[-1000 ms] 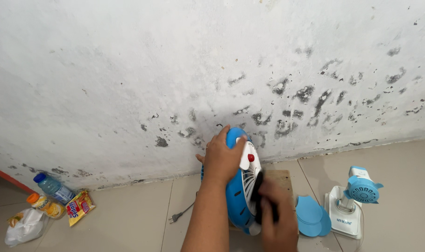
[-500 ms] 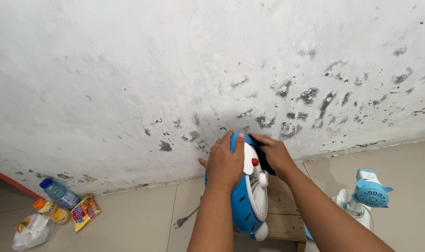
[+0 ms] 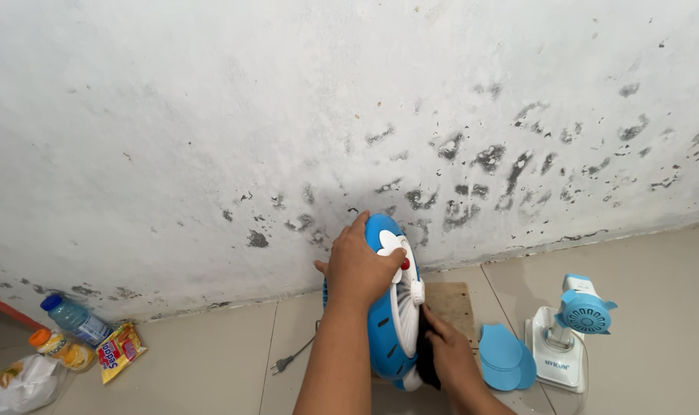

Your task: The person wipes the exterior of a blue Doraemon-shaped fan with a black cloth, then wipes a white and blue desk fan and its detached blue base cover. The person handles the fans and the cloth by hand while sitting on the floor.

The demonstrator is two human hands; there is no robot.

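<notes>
Hands at work on a blue fan guard [image 3: 385,323], stood on edge atop a low wooden stool [image 3: 448,301] close to a stained white wall [image 3: 211,115]. The left hand [image 3: 359,265] clamps over the guard's upper rim, fingers curled around it, apparently to keep the round piece upright and steady. The right hand [image 3: 449,355] presses a dark cloth [image 3: 425,355] against the lower part of the white grille, fingers closed on the cloth, a grip that suits wiping between the ribs. Blue fan blades [image 3: 505,355] lie flat on the tiled floor [image 3: 657,292] just right of the stool, beside the fan's white stand and blue motor [image 3: 572,330], set apart from the guard. A power plug [image 3: 282,364] and its cord trail on the floor to the left. Well off to the left, against the wall, sit a water bottle [image 3: 74,318], an orange-capped bottle [image 3: 56,347], a yellow snack packet [image 3: 117,350] and a white plastic bag [image 3: 23,384].
</notes>
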